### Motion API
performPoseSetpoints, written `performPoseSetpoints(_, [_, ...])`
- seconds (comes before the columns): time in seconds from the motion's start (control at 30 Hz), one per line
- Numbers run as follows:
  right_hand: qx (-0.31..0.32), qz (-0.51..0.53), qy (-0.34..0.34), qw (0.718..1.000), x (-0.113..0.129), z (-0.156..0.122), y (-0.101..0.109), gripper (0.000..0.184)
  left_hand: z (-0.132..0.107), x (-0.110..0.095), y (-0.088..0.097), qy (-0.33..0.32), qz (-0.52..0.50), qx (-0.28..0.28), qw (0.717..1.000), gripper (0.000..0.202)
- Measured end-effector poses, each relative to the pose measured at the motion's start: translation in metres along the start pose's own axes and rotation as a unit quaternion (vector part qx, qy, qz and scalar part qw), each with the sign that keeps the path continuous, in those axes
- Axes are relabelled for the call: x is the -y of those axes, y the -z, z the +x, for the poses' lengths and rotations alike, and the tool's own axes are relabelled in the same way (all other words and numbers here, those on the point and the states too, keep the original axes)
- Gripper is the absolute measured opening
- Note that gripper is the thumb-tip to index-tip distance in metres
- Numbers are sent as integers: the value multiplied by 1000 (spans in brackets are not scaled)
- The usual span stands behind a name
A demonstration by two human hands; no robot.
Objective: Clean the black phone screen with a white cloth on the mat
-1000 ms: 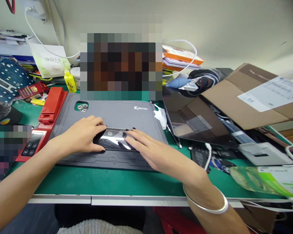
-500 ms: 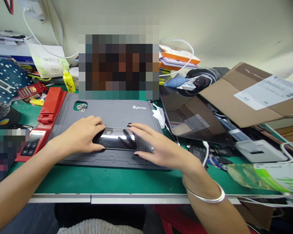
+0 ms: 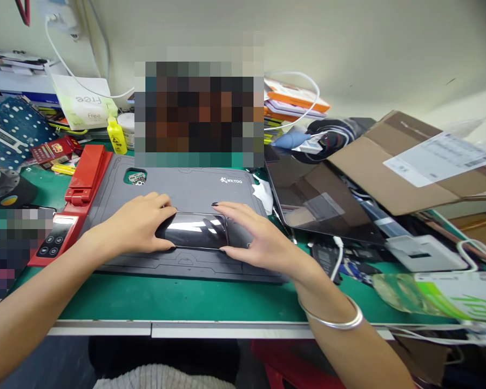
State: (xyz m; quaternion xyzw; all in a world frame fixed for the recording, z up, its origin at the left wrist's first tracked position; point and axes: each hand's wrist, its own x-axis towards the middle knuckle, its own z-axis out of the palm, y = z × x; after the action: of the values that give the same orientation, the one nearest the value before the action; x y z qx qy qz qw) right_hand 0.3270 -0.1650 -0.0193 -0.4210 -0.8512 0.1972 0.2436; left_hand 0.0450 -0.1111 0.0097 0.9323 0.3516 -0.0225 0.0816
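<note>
A smartphone (image 3: 196, 229) lies lengthwise across the grey work mat (image 3: 186, 186), its glossy black face upward and reflecting light. My left hand (image 3: 148, 224) grips its left end, thumb along the near edge and fingertips at the far edge. Around the right end, my right hand (image 3: 259, 232) has its thumb at the near corner and its fingers by the far edge. Part of the phone's left end is hidden under my left hand.
A red clamp-like device (image 3: 85, 178) with a button panel borders the mat's left side. Right of the mat lie a large dark screen (image 3: 311, 200), a cardboard box (image 3: 413, 156) and a white cable (image 3: 339, 256). A yellow bottle (image 3: 116, 136) stands behind.
My right hand has moved slightly left and closed in around the phone's right end. My left hand keeps its hold. The camera view has shifted a little.
</note>
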Motion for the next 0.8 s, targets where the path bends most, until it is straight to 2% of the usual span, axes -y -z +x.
performPoseSetpoints(0.27, [20, 26, -19, 999, 3, 3, 1, 61, -1, -1, 8, 14, -20, 19, 1000, 48])
performPoseSetpoints(0.47, [-11, 11, -3, 1000, 1, 1, 11, 51, -3, 2, 9, 27, -34, 9, 999, 77])
performPoseSetpoints(0.53, [-37, -1, -11, 999, -2, -2, 19, 49, -3, 3, 9, 34, -47, 6, 998, 76])
performPoseSetpoints(0.63, [-113, -34, -40, 992, -6, -6, 27, 45, -2, 2, 10, 36, -58, 8, 998, 67])
performPoseSetpoints(0.73, [-182, -105, -93, 973, -11, -4, 23, 41, -2, 2, 8, 29, -55, 10, 998, 63])
performPoseSetpoints(0.8, [-198, -152, -126, 960, -15, -2, 17, 38, -2, 3, 6, 28, -54, 5, 998, 61])
